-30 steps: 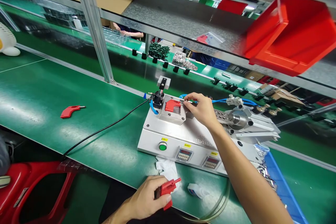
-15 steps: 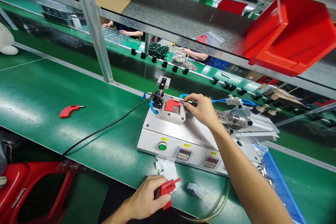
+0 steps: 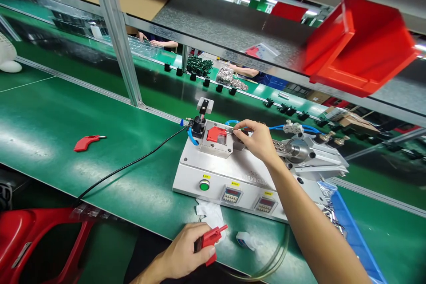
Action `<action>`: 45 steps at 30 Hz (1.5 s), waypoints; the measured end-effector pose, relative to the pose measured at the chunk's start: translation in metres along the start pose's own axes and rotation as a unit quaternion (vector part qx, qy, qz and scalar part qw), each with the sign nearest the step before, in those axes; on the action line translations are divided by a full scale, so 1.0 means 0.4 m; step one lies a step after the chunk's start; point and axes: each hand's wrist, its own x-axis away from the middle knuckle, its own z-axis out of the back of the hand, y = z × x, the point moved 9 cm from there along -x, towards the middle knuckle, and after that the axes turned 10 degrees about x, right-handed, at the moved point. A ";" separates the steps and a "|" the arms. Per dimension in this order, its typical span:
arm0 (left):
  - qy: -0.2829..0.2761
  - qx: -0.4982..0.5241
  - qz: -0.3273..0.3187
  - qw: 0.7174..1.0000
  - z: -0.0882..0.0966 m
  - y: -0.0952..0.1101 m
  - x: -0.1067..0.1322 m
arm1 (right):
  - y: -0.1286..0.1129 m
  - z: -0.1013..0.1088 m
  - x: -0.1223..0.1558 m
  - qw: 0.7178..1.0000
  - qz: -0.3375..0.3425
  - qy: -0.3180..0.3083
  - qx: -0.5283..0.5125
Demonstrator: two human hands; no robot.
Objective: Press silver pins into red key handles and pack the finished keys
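Note:
A grey press machine (image 3: 233, 168) with a green button (image 3: 204, 184) sits on the green bench. In its fixture lies a red plastic part (image 3: 216, 133). My right hand (image 3: 254, 140) reaches over the machine and pinches a thin metal pin (image 3: 229, 130) right beside that red part. My left hand (image 3: 186, 253) rests at the near edge of the bench, closed around another red plastic part (image 3: 211, 239). A third red part with a metal pin (image 3: 87, 141) lies alone on the green surface to the left.
A black cable (image 3: 133, 164) runs left from the machine. White tissue (image 3: 209, 213) and a small packet (image 3: 246, 239) lie in front of it. A blue bin (image 3: 353, 235) stands right, a red bin (image 3: 359, 44) on the shelf above. Other people's hands (image 3: 156, 43) work beyond.
Both hands have kept their places; only the view has drifted slightly, so everything sits a little lower-left than before.

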 end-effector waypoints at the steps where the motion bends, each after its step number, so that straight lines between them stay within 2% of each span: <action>1: 0.000 0.000 0.000 1.000 0.000 0.000 0.000 | -0.003 -0.001 0.002 1.000 0.002 -0.003 0.001; 7: 0.002 -0.001 -0.005 1.000 0.000 -0.004 0.001 | -0.018 0.001 0.007 0.998 0.024 -0.029 0.053; 14: 0.015 -0.013 -0.013 1.000 0.003 -0.004 0.004 | -0.043 -0.005 0.018 0.988 0.092 -0.043 0.115; 19: 0.015 -0.016 -0.027 0.999 0.006 0.002 0.004 | -0.050 -0.012 0.019 0.980 0.111 -0.061 0.154; 24: 0.015 -0.022 -0.027 0.999 0.006 -0.004 0.003 | -0.069 -0.020 0.014 0.974 0.088 -0.064 0.197; 29: 0.018 -0.021 -0.033 0.999 0.005 0.000 0.004 | -0.085 -0.038 0.005 0.954 0.038 -0.080 0.287; 36: 0.014 -0.023 -0.029 0.999 0.005 0.003 0.004 | -0.083 -0.045 0.003 0.966 0.042 -0.100 0.236; 41: 0.012 -0.012 -0.021 1.000 0.003 0.001 0.002 | -0.114 -0.055 0.016 0.976 0.112 -0.086 0.164; 45: 0.009 0.010 -0.016 1.000 0.002 0.004 0.000 | -0.139 -0.085 0.005 0.966 0.127 -0.106 0.196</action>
